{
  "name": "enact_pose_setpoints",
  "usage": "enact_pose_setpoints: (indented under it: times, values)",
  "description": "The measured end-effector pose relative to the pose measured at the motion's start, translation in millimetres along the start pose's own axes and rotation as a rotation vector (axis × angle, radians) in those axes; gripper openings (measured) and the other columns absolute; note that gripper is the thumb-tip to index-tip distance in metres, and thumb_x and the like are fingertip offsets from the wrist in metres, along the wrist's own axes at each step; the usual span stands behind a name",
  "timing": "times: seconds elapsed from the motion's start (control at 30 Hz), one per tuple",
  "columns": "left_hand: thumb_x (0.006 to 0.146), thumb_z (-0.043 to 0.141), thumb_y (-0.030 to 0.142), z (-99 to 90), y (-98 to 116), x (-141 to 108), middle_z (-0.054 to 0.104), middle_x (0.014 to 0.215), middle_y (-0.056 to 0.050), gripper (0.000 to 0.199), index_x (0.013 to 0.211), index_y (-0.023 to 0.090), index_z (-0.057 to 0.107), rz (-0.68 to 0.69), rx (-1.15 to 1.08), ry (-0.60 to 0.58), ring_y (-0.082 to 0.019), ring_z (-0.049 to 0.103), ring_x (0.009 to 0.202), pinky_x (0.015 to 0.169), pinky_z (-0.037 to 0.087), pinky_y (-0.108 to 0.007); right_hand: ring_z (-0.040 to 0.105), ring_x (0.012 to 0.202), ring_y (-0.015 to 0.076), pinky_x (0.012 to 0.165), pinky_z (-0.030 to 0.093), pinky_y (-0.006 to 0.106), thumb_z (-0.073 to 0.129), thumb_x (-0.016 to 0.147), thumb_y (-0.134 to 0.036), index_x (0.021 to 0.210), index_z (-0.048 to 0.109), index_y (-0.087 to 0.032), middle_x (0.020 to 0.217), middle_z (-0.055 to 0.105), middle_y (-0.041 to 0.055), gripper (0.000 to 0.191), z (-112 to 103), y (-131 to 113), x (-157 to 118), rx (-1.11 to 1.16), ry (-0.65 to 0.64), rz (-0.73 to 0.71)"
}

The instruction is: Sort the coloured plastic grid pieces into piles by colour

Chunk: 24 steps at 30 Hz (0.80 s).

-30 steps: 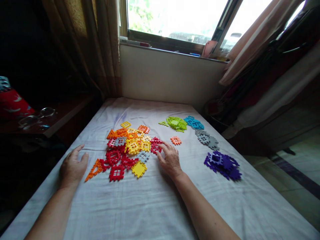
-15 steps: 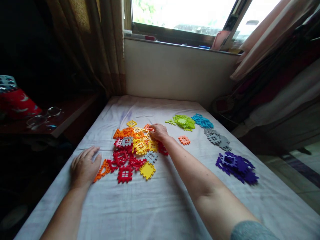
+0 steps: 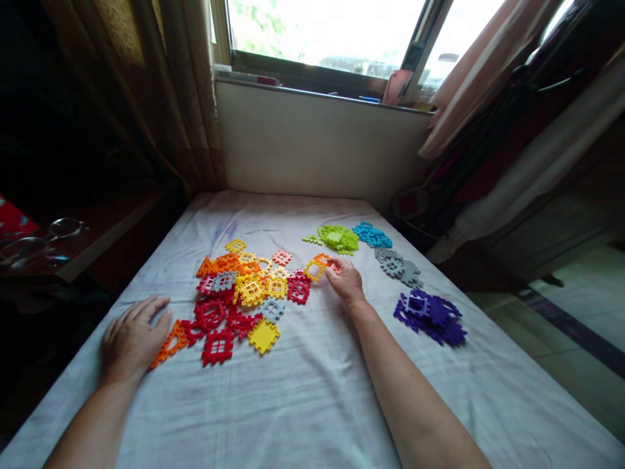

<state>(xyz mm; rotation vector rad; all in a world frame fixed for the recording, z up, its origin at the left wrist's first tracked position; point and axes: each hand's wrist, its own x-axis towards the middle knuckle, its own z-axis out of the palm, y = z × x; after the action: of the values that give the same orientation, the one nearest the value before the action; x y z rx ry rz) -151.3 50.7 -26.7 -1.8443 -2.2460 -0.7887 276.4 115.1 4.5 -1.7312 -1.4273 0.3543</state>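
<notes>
My right hand (image 3: pixel 346 281) has its fingers closed on orange interlocking plastic tiles (image 3: pixel 322 259), just right of the mixed pile. A yellow open-frame tile (image 3: pixel 315 271) touches or hangs from them; I cannot tell whether they are joined. My left hand (image 3: pixel 133 339) lies flat on the sheet with fingers stretched out, its thumb beside an orange triangular tile (image 3: pixel 172 342). Between the hands spreads a heap of red tiles (image 3: pixel 217 346), yellow tiles (image 3: pixel 252 290), orange tiles (image 3: pixel 227 262) and a few grey tiles (image 3: pixel 271 309). A pink window tile (image 3: pixel 282 258) lies at its far edge.
Sorted heaps lie on the right: lime green tiles (image 3: pixel 338 240), blue tiles (image 3: pixel 372 234), grey tiles (image 3: pixel 398 267) and purple tiles (image 3: pixel 430 316). A white sheet (image 3: pixel 293 397) covers the surface. Glasses (image 3: pixel 66 227) rest on a dark side table, left; hanging clothes (image 3: pixel 508 156) are at right.
My right hand has moved right, out of the mixed pile, bringing orange and yellow tiles to where a lone salmon tile lay. My left hand stays flat. The view has shifted to the right.
</notes>
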Motion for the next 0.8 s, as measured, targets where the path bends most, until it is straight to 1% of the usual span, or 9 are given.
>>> enact_pose_setpoints:
  times: [0.07,0.17,0.3,0.37,0.47,0.53,0.6,0.67,0.8]
  values:
    - [0.085,0.035,0.047,-1.4,0.4,0.8,0.070,0.125,-0.012,0.049,0.107,0.021,0.070,-0.010,0.040,-0.044,-0.029,0.063,0.117,0.102,0.047,-0.045,0.069,0.084,0.0199,0.079,0.054,0.033,0.066,0.074,-0.029,0.090,0.070,-0.018,0.101,0.073,0.0083,0.020,-2.3,1.1,-10.0,0.242,-0.034,0.073]
    - [0.084,0.031,0.050,-5.2,2.1,1.7,0.068,0.129,-0.013,0.056,0.110,0.019,0.070,-0.019,0.069,-0.082,-0.029,0.061,0.121,0.104,0.046,-0.044,0.066,0.068,0.0158,0.065,0.052,0.028,0.071,0.071,-0.043,0.094,0.069,-0.019,0.079,0.072,0.0012,0.033,13.4,-15.8,-25.3,0.614,-0.181,0.083]
    - [0.083,0.029,0.051,-9.5,5.1,1.7,0.068,0.128,-0.015,0.058,0.109,0.018,0.070,-0.014,0.061,-0.099,-0.030,0.062,0.121,0.105,0.046,-0.045,0.061,0.060,0.0143,0.058,0.050,0.026,0.072,0.069,-0.048,0.098,0.070,-0.018,0.066,0.065,-0.0021,0.042,31.8,-35.3,-33.8,0.716,-0.364,0.150]
    - [0.082,0.029,0.052,-9.9,6.1,1.8,0.068,0.128,-0.016,0.059,0.109,0.018,0.070,-0.014,0.057,-0.100,-0.031,0.062,0.121,0.104,0.047,-0.046,0.064,0.064,0.0158,0.061,0.053,0.028,0.068,0.072,-0.046,0.099,0.070,-0.018,0.070,0.067,-0.0004,0.039,26.9,-30.3,-28.3,0.631,-0.307,0.156]
    - [0.083,0.029,0.054,-9.2,7.1,2.1,0.067,0.128,-0.016,0.060,0.109,0.018,0.069,-0.010,0.058,-0.099,-0.032,0.062,0.120,0.104,0.046,-0.048,0.068,0.085,0.0195,0.080,0.056,0.035,0.064,0.077,-0.038,0.099,0.070,-0.020,0.095,0.071,0.0062,0.030,4.9,-7.1,-12.6,0.349,-0.025,0.028]
    - [0.083,0.028,0.054,-8.6,7.3,2.2,0.067,0.129,-0.015,0.061,0.110,0.018,0.069,-0.006,0.063,-0.099,-0.032,0.062,0.121,0.105,0.046,-0.048,0.065,0.103,0.0223,0.096,0.051,0.039,0.063,0.077,-0.031,0.096,0.071,-0.021,0.112,0.069,0.0097,0.023,-11.1,11.3,-3.9,0.091,0.109,-0.031]
    - [0.084,0.028,0.055,-8.0,6.8,2.0,0.067,0.129,-0.014,0.061,0.111,0.020,0.069,-0.009,0.067,-0.098,-0.031,0.061,0.121,0.105,0.046,-0.046,0.061,0.112,0.0242,0.103,0.047,0.040,0.061,0.077,-0.025,0.095,0.072,-0.021,0.119,0.067,0.0112,0.021,-22.5,26.3,-0.3,-0.136,0.125,0.000]
    - [0.083,0.028,0.055,-7.4,5.5,1.8,0.068,0.129,-0.013,0.060,0.111,0.021,0.069,-0.013,0.070,-0.099,-0.030,0.061,0.122,0.105,0.046,-0.046,0.061,0.113,0.0248,0.101,0.046,0.040,0.059,0.080,-0.022,0.098,0.073,-0.021,0.120,0.066,0.0108,0.023,-28.2,35.2,-1.2,-0.292,0.080,0.082]
    - [0.083,0.030,0.054,-6.9,3.8,1.9,0.067,0.130,-0.014,0.058,0.111,0.020,0.068,-0.007,0.067,-0.098,-0.032,0.061,0.122,0.105,0.045,-0.048,0.055,0.122,0.0276,0.102,0.043,0.042,0.060,0.084,-0.029,0.110,0.073,-0.023,0.132,0.061,0.0122,0.030,-25.5,34.5,-7.8,-0.452,0.029,0.155]
